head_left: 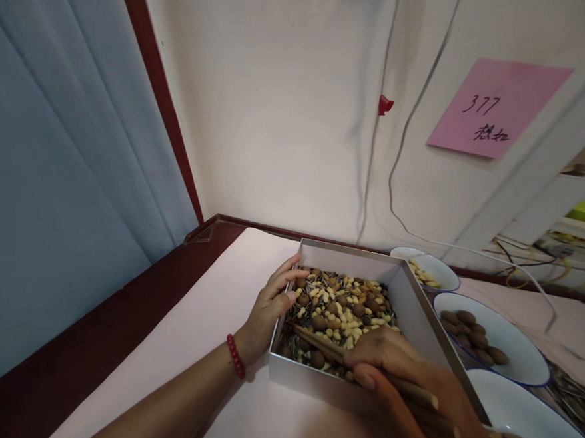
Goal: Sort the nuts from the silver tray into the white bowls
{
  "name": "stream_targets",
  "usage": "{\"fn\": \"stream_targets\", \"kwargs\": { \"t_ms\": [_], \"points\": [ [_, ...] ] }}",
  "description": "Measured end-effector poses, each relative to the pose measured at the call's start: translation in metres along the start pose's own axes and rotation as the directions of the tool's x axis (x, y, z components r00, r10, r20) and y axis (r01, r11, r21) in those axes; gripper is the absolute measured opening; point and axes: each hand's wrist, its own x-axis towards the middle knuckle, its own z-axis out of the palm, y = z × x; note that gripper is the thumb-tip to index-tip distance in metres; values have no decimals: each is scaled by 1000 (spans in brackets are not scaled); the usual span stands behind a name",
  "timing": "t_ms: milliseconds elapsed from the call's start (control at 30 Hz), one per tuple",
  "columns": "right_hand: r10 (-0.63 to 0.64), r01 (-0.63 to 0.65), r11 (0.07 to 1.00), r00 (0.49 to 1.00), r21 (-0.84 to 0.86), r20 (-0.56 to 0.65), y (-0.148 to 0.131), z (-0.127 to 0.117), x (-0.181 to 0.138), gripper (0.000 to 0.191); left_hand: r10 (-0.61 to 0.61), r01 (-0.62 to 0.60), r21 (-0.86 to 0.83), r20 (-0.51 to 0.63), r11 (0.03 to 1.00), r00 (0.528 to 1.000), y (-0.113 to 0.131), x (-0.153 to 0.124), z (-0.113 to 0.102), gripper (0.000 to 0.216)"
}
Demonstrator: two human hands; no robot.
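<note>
A silver-grey box (304, 383) stands before me, its floor covered with a mix of pale peanuts (347, 318), striped sunflower seeds and round brown nuts or dried fruits (320, 322). My left hand (268, 307) holds the box's left wall, fingers over the rim and reaching just inside. In my right hand (397, 365) is a pair of wooden chopsticks (321, 345), gripped over the near right part of the box. Their tips point left, down among the seeds near the left wall. The right hand hides part of the box's near right corner.
Right of the box stand white blue-rimmed bowls: one holds peanuts (424, 274), another oval brown nuts (474, 336), and a nearer bowl (516, 403) is partly cut off. Striped seeds (580, 392) lie beyond. A cable (475, 246) hangs along the wall behind.
</note>
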Motion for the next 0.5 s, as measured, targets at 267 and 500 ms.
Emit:
{"fn": "stream_targets", "kwargs": {
  "t_ms": [267, 500],
  "points": [
    [39, -38, 999, 995, 15, -95, -4, -5, -4, 25, -1, 1, -27, -11, 1000, 1000, 0, 0, 1, 34],
    [2, -5, 1000, 957, -7, -290, -6, -22, -10, 23, 8, -8, -22, -7, 1000, 1000, -2, 0, 0, 34]
  ]
}}
